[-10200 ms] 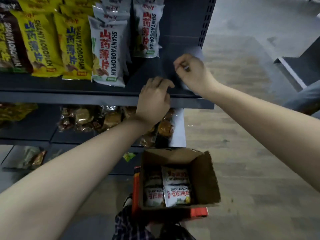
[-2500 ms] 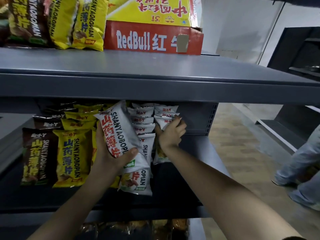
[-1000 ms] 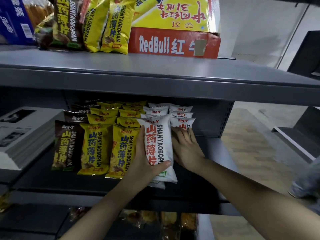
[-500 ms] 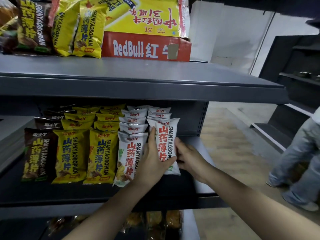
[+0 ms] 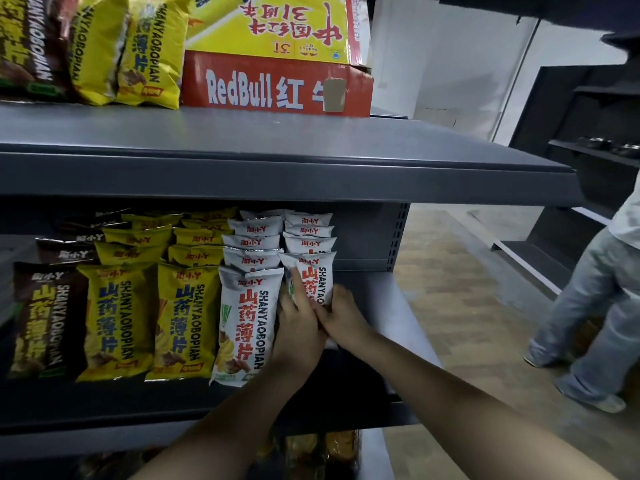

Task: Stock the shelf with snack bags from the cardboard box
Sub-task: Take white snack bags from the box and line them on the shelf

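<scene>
Since half a second ago the left hand slid beside the right hand; white snack bag stands fronting the shelf's right row. Left fingers lie straight against it, right fingers curl round its edge.

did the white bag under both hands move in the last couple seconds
Yes: the white bag shifted right, away from the yellow bags, and now stands at the front of the right-hand white column.
</scene>
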